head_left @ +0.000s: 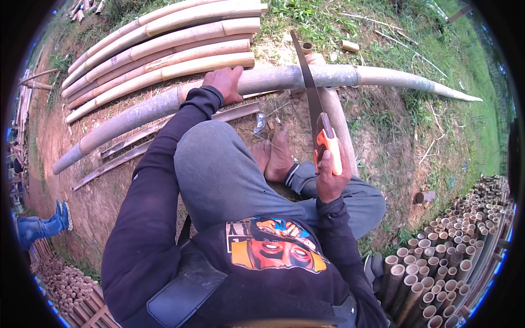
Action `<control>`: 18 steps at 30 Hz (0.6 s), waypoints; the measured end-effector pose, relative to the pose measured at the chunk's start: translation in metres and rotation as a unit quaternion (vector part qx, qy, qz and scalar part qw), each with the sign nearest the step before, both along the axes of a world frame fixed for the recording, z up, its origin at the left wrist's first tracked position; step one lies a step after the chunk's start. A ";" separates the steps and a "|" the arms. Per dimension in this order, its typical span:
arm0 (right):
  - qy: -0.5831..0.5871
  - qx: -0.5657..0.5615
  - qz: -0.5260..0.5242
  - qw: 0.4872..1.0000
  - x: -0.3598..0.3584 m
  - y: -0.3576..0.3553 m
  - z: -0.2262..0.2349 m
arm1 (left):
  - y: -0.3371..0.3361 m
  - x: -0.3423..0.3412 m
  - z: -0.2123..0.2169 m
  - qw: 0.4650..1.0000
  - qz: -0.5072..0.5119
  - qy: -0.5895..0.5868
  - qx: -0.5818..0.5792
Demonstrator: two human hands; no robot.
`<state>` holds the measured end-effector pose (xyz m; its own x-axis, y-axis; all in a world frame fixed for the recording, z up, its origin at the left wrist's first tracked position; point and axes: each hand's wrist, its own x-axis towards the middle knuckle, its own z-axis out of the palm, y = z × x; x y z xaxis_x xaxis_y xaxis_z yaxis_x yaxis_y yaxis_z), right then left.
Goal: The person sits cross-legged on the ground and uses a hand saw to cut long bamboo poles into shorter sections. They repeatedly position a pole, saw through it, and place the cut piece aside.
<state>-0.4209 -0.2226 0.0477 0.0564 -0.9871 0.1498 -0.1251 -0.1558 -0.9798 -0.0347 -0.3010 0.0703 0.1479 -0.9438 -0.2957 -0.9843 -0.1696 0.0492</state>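
Observation:
A long bamboo pole (268,79) lies crosswise in front of me, over a bamboo log (334,117) that runs toward me. My left hand (224,85) is closed over the pole, left of the saw. In my right hand (332,177) is the orange handle of a handsaw (313,98), the fingers wrapped around it. The dark blade points away from me and crosses the pole just above the supporting log. Whether its teeth have cut into the pole, I cannot tell.
Several bamboo poles (164,54) lie side by side at the far left. Split bamboo strips (128,136) rest nearer. Many short bamboo pieces (421,268) stand upright at the lower right. My bare feet (280,156) are below the pole. Another person's legs (41,227) show at the left.

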 end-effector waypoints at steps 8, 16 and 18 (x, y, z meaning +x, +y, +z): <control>-0.056 0.051 0.034 0.997 0.004 -0.003 0.015 | 0.000 0.000 -0.002 1.000 -0.001 0.003 -0.002; 0.021 -0.008 0.022 0.999 0.014 -0.031 0.008 | 0.002 -0.002 0.009 1.000 0.004 0.018 0.007; 0.029 -0.001 0.027 0.999 -0.012 0.004 0.017 | 0.002 -0.002 0.008 1.000 0.003 0.017 0.006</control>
<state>-0.4330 -0.2188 0.0652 0.1181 -0.9821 0.1466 -0.1735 -0.1658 -0.9708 -0.0363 -0.2986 0.0787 0.1431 -0.9395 -0.3114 -0.9810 -0.1762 0.0806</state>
